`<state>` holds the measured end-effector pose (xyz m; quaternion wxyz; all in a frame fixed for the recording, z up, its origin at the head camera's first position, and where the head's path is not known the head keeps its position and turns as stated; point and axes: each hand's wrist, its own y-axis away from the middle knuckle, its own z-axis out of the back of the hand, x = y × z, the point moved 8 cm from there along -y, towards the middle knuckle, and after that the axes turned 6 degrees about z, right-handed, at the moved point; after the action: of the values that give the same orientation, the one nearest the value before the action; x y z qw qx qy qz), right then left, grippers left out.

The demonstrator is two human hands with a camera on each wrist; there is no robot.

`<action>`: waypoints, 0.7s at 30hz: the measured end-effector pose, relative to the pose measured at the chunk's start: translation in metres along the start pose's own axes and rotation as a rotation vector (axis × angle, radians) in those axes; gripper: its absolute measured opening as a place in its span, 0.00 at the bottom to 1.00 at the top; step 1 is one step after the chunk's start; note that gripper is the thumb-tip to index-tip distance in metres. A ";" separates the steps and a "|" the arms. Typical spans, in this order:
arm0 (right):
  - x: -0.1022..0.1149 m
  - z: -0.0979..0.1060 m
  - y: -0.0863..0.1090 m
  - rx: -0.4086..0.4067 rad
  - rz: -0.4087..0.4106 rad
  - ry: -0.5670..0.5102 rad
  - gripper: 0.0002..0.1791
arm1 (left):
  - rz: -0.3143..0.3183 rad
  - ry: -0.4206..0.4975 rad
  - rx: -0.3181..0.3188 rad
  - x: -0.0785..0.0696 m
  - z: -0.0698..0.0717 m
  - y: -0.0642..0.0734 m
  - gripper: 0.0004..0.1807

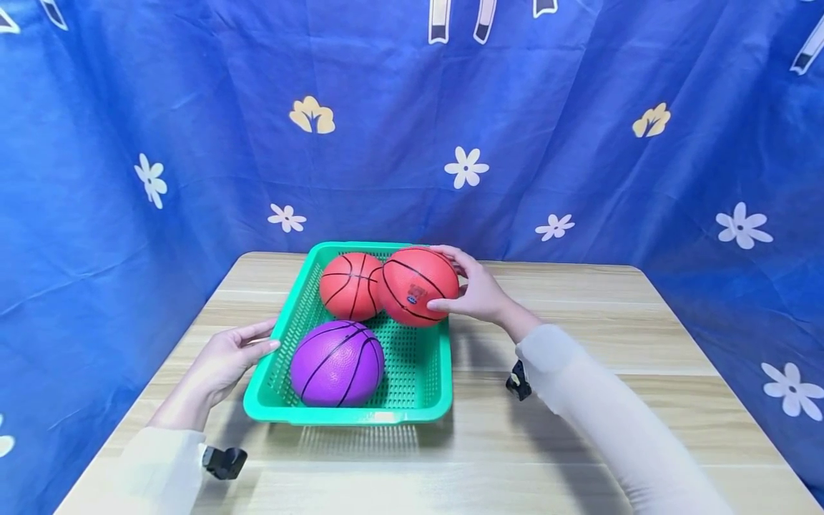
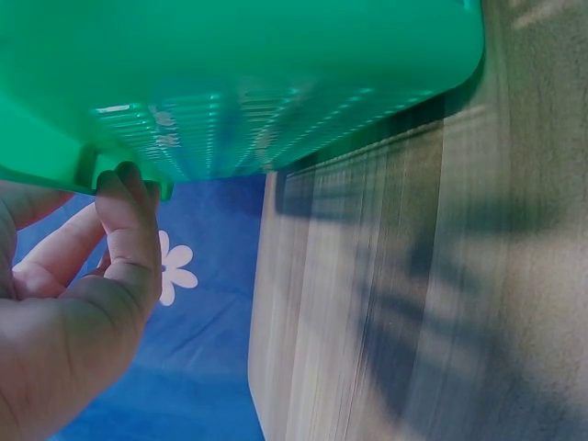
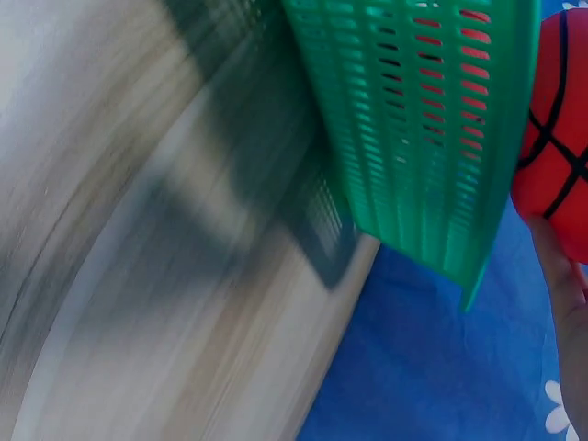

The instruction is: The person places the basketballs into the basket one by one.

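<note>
A green plastic basket [image 1: 444, 386] with perforated walls stands on the table. My left hand [image 1: 227, 356] holds its left rim, thumb on top; in the left wrist view the fingers [image 2: 129, 230] curl under the rim. My right hand [image 1: 473, 286] grips a red toy basketball [image 1: 415, 275] from its right side, thumb in front and fingers behind. This ball sits high at the basket's right rim and overlaps a second red basketball [image 1: 347, 286] at the back left. A purple basketball [image 1: 336, 366] lies inside at the front left. The right wrist view shows the held ball [image 3: 560, 138] above the rim.
The basket rests on a light wood-grain table [image 1: 579, 322]. A blue curtain [image 1: 399, 143] with white flowers hangs behind and on both sides. A black wrist camera [image 1: 224, 463] sits at the left sleeve and another black device [image 1: 518, 381] at the right sleeve.
</note>
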<state>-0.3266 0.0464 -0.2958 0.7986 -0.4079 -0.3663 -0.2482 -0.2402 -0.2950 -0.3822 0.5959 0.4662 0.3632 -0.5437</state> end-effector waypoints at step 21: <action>-0.028 -0.040 -0.008 0.139 0.024 0.343 0.48 | 0.010 -0.011 -0.008 0.001 0.001 -0.001 0.33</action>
<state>-0.3344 0.0115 -0.3295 0.8785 -0.3078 -0.2362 -0.2788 -0.2414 -0.2960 -0.3835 0.6026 0.4627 0.3599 -0.5416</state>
